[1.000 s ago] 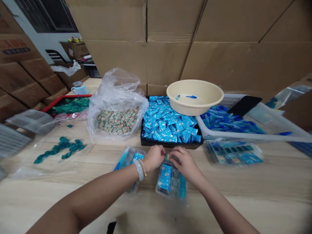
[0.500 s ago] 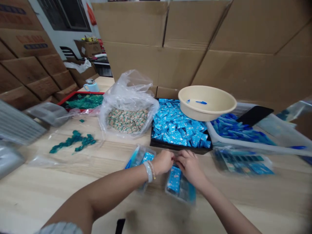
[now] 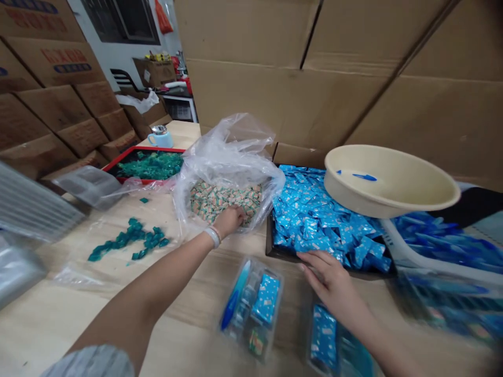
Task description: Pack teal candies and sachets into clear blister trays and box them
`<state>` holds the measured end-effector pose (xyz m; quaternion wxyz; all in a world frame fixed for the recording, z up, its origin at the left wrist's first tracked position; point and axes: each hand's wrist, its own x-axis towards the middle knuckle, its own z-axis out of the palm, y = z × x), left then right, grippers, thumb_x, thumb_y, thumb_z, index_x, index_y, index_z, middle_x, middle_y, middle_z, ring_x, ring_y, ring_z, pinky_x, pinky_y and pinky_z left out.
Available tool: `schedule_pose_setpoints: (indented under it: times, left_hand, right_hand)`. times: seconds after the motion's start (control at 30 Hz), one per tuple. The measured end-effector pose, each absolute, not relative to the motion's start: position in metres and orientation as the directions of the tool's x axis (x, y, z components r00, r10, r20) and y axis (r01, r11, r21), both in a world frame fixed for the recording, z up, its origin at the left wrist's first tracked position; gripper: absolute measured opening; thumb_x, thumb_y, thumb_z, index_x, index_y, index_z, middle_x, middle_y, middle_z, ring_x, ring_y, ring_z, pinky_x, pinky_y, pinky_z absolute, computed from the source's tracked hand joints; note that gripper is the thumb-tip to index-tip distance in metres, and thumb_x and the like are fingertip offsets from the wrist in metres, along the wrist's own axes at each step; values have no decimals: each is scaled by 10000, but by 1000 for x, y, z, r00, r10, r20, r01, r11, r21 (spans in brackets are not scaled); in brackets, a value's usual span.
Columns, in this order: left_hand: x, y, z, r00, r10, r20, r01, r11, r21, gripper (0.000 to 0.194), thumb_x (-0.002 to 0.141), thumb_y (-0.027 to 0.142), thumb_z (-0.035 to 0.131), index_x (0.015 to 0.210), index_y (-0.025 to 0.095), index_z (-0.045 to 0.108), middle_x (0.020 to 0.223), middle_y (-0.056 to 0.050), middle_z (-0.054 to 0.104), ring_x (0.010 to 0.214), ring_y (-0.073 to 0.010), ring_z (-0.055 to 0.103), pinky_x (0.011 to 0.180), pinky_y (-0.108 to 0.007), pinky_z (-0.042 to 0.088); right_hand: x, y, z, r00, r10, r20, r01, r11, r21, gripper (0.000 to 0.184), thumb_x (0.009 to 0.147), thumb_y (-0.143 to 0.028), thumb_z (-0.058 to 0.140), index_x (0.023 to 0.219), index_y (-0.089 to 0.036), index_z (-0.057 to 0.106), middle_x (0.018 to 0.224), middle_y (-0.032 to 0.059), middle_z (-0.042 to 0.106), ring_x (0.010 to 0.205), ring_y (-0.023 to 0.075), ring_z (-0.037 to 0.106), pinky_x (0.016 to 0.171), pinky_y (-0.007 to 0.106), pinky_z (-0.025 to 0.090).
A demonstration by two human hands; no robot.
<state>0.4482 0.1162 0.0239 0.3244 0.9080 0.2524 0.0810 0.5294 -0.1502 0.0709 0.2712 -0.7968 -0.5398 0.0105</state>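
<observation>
My left hand reaches over the front edge of a clear plastic bag, its fingers curled down among small beige-and-green pieces. Whatever its fingertips grip is hidden. My right hand has its fingers stretched out, by the front edge of a black tray heaped with blue packets. Under its wrist lies a clear plastic case with a patterned blue packet. Between my hands, another clear case contains a blue pen-like stick, a blue packet and a small beige-and-green piece.
A cream basin rests partly on the packets. Right of it, a white bin carries blue sticks. Loose green pieces lie left, before a red-rimmed tray and a light-blue mug. Cardboard boxes stand behind.
My hands were together over the right clear case; now they are apart. The left has moved into the bag of small pieces, and the right has spread its fingers. The view has shifted left.
</observation>
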Motion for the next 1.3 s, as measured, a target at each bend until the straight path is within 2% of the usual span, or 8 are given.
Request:
schedule_pose_setpoints:
  times: [0.23, 0.5, 0.63, 0.83, 1.03, 1.13, 1.2, 1.3]
  left_hand:
    - [441, 101, 59, 924, 350, -154, 283, -354, 891, 233, 706, 313, 495, 766, 109, 591, 576, 20, 525, 501, -73, 444, 481, -177, 342]
    - [449, 25, 86, 991, 128, -30, 64, -273, 960, 167, 702, 256, 522, 726, 112, 604, 668, -13, 596, 614, -102, 511, 566, -192, 383]
    - [450, -21, 80, 997, 77, 26, 14, -468, 883, 296, 706, 268, 544, 970, 137, 564, 878, -59, 617, 779, -162, 551, 666, -240, 410]
    - [434, -55, 68, 984, -167, 57, -172, -837, 520, 193, 768, 225, 459, 870, 148, 604, 894, -87, 585, 879, -219, 506, 776, -327, 383]
    - [430, -80, 55, 970, -239, 50, -242, -911, 333, 230, 795, 178, 376, 797, 141, 603, 873, -87, 564, 887, -223, 475, 763, -341, 378]
    - [427, -74, 64, 972, -218, 84, -234, -897, 376, 203, 782, 199, 414, 852, 145, 598, 907, -88, 570, 899, -217, 479, 778, -338, 379]
    - [424, -45, 77, 978, -125, 167, -195, -837, 512, 190, 754, 236, 474, 881, 159, 592, 934, -75, 578, 891, -198, 490, 792, -319, 379]
    - [419, 30, 99, 926, 334, 174, 26, -519, 854, 120, 688, 269, 561, 698, 152, 584, 711, -19, 585, 728, -149, 514, 691, -253, 402]
  right_hand:
    - [540, -53, 81, 443, 863, 243, 741, -200, -641, 170, 752, -222, 485, 893, -174, 567, 812, 51, 571, 735, 155, 529, 676, 291, 429]
    - [553, -104, 107, 448, 874, -188, 239, -320, -917, 192, 682, -338, 544, 634, -156, 506, 531, -52, 449, 469, 64, 379, 470, 198, 304]
    - [558, -169, 95, 574, 759, -309, 217, -504, -836, 209, 685, -350, 524, 612, -157, 488, 491, -61, 407, 442, 69, 351, 450, 206, 265]
    - [547, -207, 50, 647, 761, -49, 642, -579, -503, 142, 712, -171, 473, 594, -161, 551, 637, 6, 517, 652, 136, 478, 599, 248, 323]
    - [528, -200, 46, 656, 745, 117, 753, -636, -170, 118, 736, -211, 512, 641, -176, 573, 714, 30, 568, 775, 184, 496, 646, 285, 279]
    - [525, -204, 46, 656, 738, 157, 755, -645, -121, 79, 722, -241, 539, 708, -168, 568, 736, 38, 582, 764, 191, 510, 639, 288, 282]
    - [528, -208, 52, 682, 706, 191, 731, -661, -168, 153, 714, -288, 552, 794, -158, 568, 719, 37, 581, 721, 185, 518, 620, 279, 296]
    - [537, -203, 80, 713, 645, 276, 702, -653, -286, 208, 742, -346, 511, 775, -150, 571, 629, 21, 551, 607, 159, 504, 556, 255, 313]
